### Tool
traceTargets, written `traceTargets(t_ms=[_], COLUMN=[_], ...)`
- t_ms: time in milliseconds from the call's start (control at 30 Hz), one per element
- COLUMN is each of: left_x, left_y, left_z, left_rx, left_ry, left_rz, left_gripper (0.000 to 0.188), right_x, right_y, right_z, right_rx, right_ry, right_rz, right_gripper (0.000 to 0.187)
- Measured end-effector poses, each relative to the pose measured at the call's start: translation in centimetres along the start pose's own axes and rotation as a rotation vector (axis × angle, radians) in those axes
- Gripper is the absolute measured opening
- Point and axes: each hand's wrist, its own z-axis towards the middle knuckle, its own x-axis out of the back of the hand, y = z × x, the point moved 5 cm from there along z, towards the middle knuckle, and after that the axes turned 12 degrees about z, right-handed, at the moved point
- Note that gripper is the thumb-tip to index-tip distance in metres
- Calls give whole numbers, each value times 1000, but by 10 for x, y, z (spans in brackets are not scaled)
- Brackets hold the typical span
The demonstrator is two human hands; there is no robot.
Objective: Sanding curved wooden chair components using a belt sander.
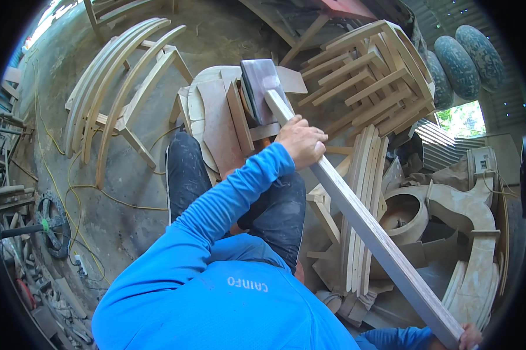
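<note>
A long, pale, square-edged wooden beam (pixel 368 213) slants from the middle of the view down to the lower right. My left hand (pixel 302 142) is closed over it near its upper end. At the lower right rim my right hand (pixel 470 336) grips the other end, with part of that hand cut off by the picture's edge. The beam's upper tip lies against a flat, greyish-mauve slab with a dark edge (pixel 261 81); whether they touch cannot be told. Beneath the slab stand a curved plywood panel (pixel 219 116) and an upright wooden board (pixel 239 116).
Curved slatted wooden frames (pixel 123 76) stand on the left; stacked slatted frames (pixel 368 76) fill the upper right. Wooden strips (pixel 365 198) lean under the beam. A large curved duct (pixel 461 204) stands at right. Yellow cable (pixel 123 203) crosses the floor by a handwheel (pixel 51 227).
</note>
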Motion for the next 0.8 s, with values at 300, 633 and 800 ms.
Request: traceTargets(t_ms=[300, 633, 800], left_x=[5, -8, -2], left_y=[-70, -160, -201], left_z=[31, 73, 103], left_rx=[-95, -34, -2], left_ry=[-77, -83, -109], left_rz=[294, 574, 691], left_gripper=[40, 60, 66], right_x=[-15, 37, 7], right_y=[18, 58, 55], right_z=[-109, -294, -369], right_rx=[-369, -1011, -1191], right_ry=[466, 293, 246], right_rz=[339, 412, 463], right_gripper=[26, 23, 30])
